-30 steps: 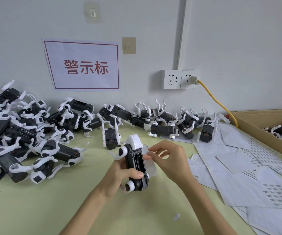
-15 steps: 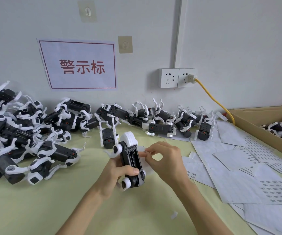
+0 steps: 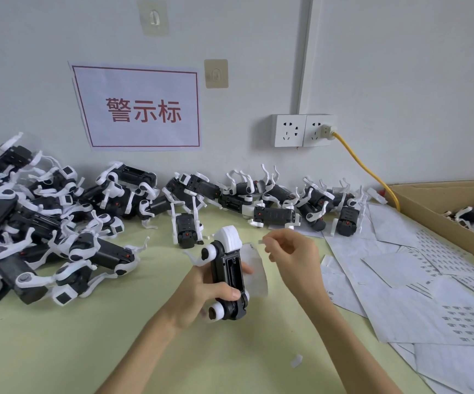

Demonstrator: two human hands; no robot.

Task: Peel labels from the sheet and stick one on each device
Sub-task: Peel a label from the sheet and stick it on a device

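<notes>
change: the right hand [image 3: 292,255] has drawn up and away from the device [image 3: 228,275], a small label [image 3: 260,242] now pinched at its fingertips.
left hand [image 3: 201,291]: curled round the black-and-white device, also holding the label sheet [image 3: 255,273] behind it.
device: upright above the green table [image 3: 59,351].
pile: more devices [image 3: 45,223] along the wall.
papers: used sheets [image 3: 415,280] lie right.
</notes>
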